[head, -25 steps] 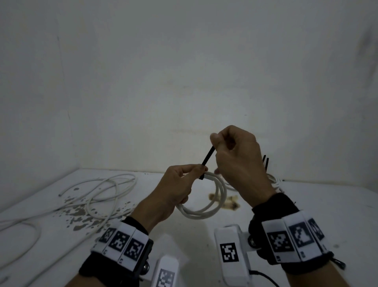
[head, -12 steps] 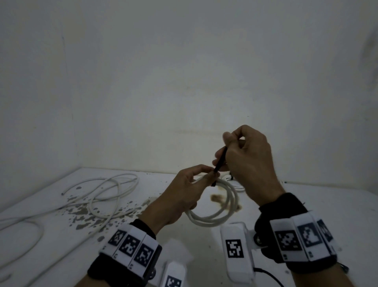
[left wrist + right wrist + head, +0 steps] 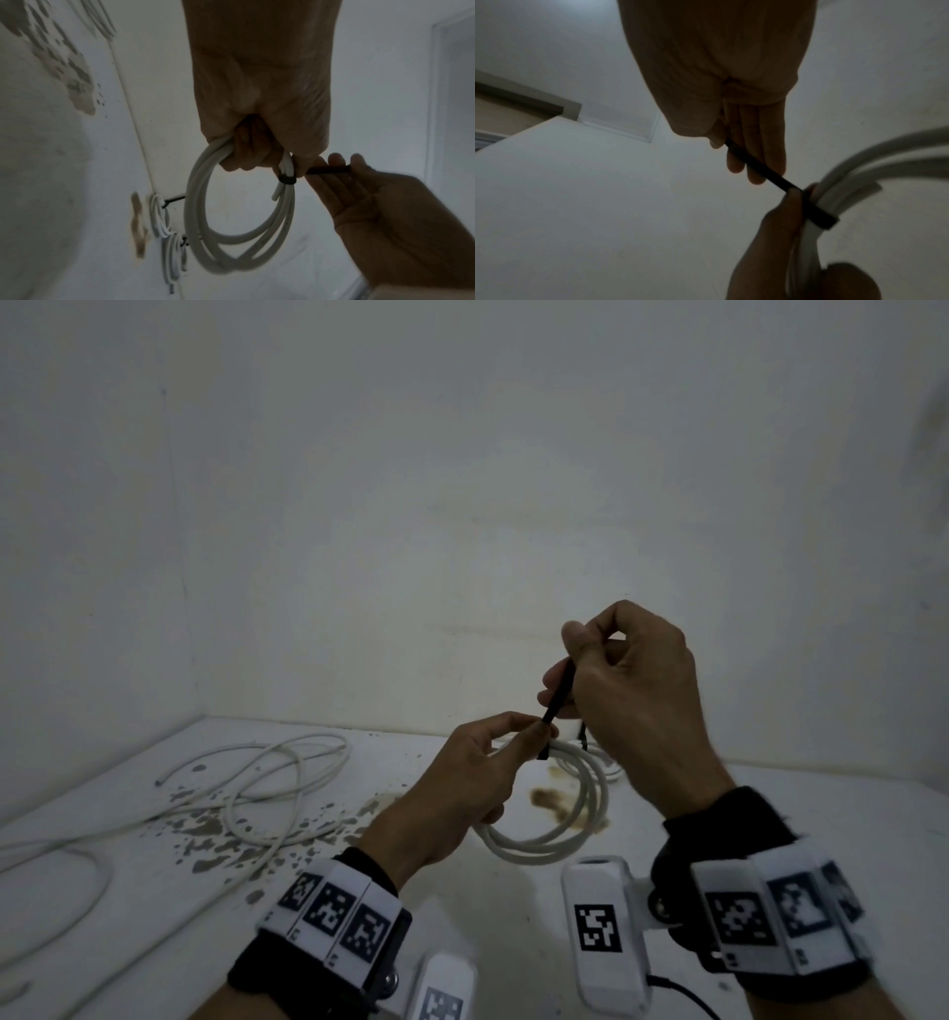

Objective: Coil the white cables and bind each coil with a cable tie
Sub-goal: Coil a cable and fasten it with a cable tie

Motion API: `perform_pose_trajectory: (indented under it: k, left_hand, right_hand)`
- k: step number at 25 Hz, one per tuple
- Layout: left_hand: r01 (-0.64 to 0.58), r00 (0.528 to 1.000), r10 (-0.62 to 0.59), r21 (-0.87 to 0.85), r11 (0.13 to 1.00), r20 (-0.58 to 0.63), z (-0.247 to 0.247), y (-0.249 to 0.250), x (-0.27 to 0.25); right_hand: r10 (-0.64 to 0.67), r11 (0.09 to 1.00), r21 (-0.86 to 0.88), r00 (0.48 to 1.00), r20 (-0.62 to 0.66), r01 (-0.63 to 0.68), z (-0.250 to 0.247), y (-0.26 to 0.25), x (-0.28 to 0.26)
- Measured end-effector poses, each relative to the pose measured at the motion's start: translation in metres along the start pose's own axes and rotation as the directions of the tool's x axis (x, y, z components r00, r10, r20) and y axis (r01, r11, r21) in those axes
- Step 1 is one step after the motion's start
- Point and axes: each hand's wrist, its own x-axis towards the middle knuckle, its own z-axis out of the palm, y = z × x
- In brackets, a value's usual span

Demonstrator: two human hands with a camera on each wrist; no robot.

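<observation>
The left hand point(image 3: 472, 778) grips the white cable coil point(image 3: 239, 223) just beside the black cable tie point(image 3: 287, 179) looped round it. The tie's tail runs straight from there to the right hand point(image 3: 631, 690), whose grip pinches it, so the pull lies along that tail, away from the left grip.

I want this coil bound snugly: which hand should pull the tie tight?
Probably the right hand: it already pinches the free tail of the black cable tie, which loops the white cable coil. The left hand grips the coil, steadying it.

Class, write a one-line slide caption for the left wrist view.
Left hand holds white cable coil; right hand pulls black cable tie tight.
</observation>
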Motion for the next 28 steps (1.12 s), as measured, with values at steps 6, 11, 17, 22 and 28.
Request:
perform_pose_trajectory:
  k: [6, 11, 17, 22, 28]
  left_hand:
    - [0.135, 0.986, -0.157, -0.306, 0.942, -0.049, -0.009, 0.009, 0.008]
    - [0.239, 0.956, -0.293, -0.577, 0.781, -0.002, -0.021, -0.001, 0.019]
    - [0.338, 0.913, -0.409, -0.559, 0.757, -0.002, -0.007, -0.025, 0.029]
    - [0.391, 0.895, -0.443, -0.402, 0.828, -0.042, 0.023, -0.054, 0.043]
    - [0.289, 0.935, -0.327, -0.241, 0.927, -0.139, 0.053, -0.072, 0.073]
  right_hand:
    - [0.063, 0.998, 0.003, 0.969, 0.238, -0.066, -0.023, -0.005, 0.008]
    - [0.458, 0.888, -0.248, 0.714, 0.529, -0.387, -0.034, 0.054, -0.001]
    - [0.54, 0.757, 0.03, 0.651, 0.534, -0.652, -0.037, 0.097, -0.016]
    - [0.647, 0.645, 0.166, 0.649, 0.399, -0.746, -0.043, 0.126, -0.012]
    - [0.747, 0.529, 0.308, 0.606, 0.273, -0.791, -0.05, 0.154, 0.003]
